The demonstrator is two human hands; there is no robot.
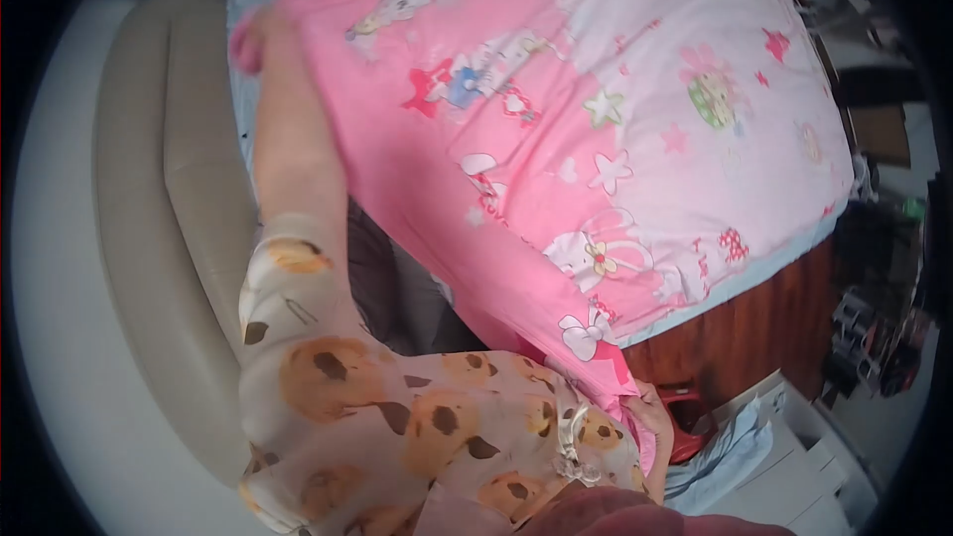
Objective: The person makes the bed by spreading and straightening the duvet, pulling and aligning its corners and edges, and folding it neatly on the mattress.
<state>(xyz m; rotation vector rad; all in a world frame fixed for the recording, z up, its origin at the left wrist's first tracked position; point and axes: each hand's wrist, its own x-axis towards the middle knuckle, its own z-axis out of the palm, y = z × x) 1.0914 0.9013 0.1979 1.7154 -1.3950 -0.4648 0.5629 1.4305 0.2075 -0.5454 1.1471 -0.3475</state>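
Note:
A pink quilt (417,149) with cartoon animals, stars and bows lies spread over the bed, its paler half to the right. My left hand (256,40), arm stretched out to the upper left, is closed round a corner of the quilt near the headboard; its fingers are partly blurred. Down at the lower right, my right hand (650,415) grips another part of the quilt's pink edge, close to my body. Between the two hands the edge hangs in a long slanting band. Below this band a dark grey cloth or pillow shows in part.
A beige padded headboard (139,159) runs along the left. Light blue sheet (695,311) shows under the quilt, above reddish-brown wood (759,303). A red plastic seat (692,422) and a white container (814,467) with blue cloth (730,457) stand lower right, near assorted clutter (874,337).

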